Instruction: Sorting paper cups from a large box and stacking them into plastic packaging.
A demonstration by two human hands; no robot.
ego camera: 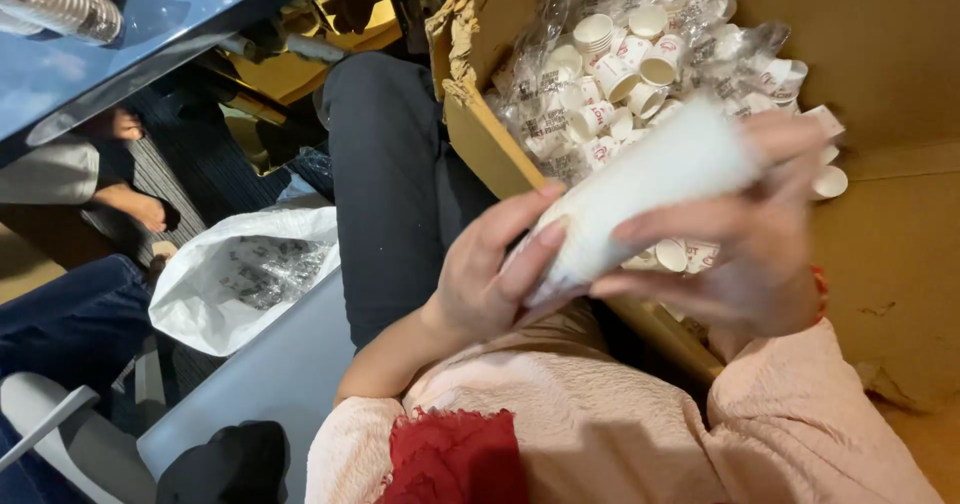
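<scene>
The left hand [490, 274] and the right hand [750, 234] are gripping a blurred white stack of paper cups [640, 194], fingers wrapping it from both sides; the left is cupping the lower end, the right is closing around the upper part. The stack is tilting over an open cardboard box [890, 54] that is holding loose small white paper cups [620, 74] and clear plastic sleeves [545, 114]. A white plastic bag [230, 284] is lying on the floor to the left, beside the person's dark trouser leg [390, 184]. Pink sleeves [800, 434] are filling the foreground.
</scene>
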